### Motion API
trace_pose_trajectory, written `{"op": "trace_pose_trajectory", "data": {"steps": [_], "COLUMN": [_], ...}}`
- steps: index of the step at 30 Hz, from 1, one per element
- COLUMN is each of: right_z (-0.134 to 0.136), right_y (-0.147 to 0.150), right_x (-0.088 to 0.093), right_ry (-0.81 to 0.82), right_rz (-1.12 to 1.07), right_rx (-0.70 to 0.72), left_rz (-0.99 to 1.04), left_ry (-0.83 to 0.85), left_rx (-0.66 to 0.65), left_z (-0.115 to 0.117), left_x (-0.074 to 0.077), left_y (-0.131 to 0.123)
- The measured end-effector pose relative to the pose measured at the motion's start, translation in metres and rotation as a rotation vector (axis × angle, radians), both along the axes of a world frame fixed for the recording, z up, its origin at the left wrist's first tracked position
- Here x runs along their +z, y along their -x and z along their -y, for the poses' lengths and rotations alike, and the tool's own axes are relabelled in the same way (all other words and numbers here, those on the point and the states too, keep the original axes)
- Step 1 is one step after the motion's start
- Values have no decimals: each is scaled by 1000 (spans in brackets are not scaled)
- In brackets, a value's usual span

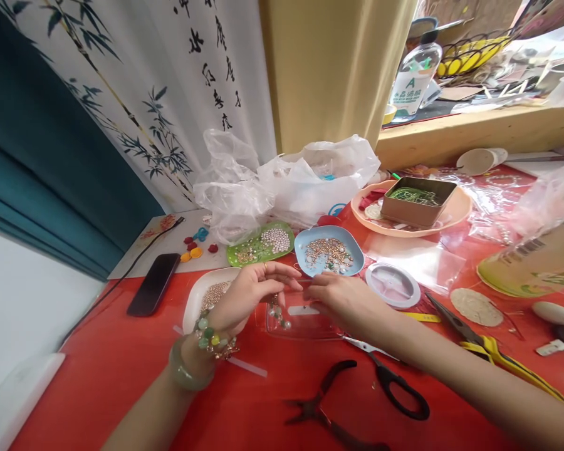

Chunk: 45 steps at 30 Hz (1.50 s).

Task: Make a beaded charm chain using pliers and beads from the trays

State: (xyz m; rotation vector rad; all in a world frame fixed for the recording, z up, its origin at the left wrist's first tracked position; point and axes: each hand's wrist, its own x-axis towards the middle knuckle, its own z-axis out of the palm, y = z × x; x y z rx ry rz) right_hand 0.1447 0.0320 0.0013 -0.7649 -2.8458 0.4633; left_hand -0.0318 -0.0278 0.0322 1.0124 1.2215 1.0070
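My left hand (256, 289) is raised over the red table (122, 369) with fingers pinched together on a thin strand from which a few pearl and green beads (279, 315) hang. My right hand (341, 297) meets it fingertip to fingertip, also pinched on the strand's end. Both hands hover above a clear plastic box (305, 322). A blue dish of small gold beads (328, 250) sits just behind the fingers. A white dish of gold beads (211, 294) lies under my left wrist, which wears a beaded bracelet and a jade bangle.
Black pliers (324, 410) and scissors (390, 379) lie near the front. Yellow-handled pliers (489, 347) are at the right. A green dish of pearls (263, 243), a round spool (392, 285), a black phone (153, 283), plastic bags (286, 181) and a peach plate with a tin (413, 203) stand behind.
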Motion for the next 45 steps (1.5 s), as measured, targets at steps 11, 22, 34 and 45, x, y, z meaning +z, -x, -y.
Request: {"op": "trace_pose_trajectory", "data": {"steps": [11, 22, 34, 45], "right_z": [6, 20, 2, -72], "right_y": [12, 3, -10, 5], "right_x": [-5, -1, 23, 22], "right_ry": [343, 1061, 828, -142], "right_rz": [-208, -558, -370, 186], "right_rx": [-179, -482, -297, -80], "left_rz": [-173, -544, -596, 110], "left_ry": [7, -262, -334, 89], "left_rx": [43, 94, 168, 239], "left_z": [-5, 9, 6, -4], "left_x": [-13, -21, -21, -19], "left_y": [-5, -25, -23, -13]}}
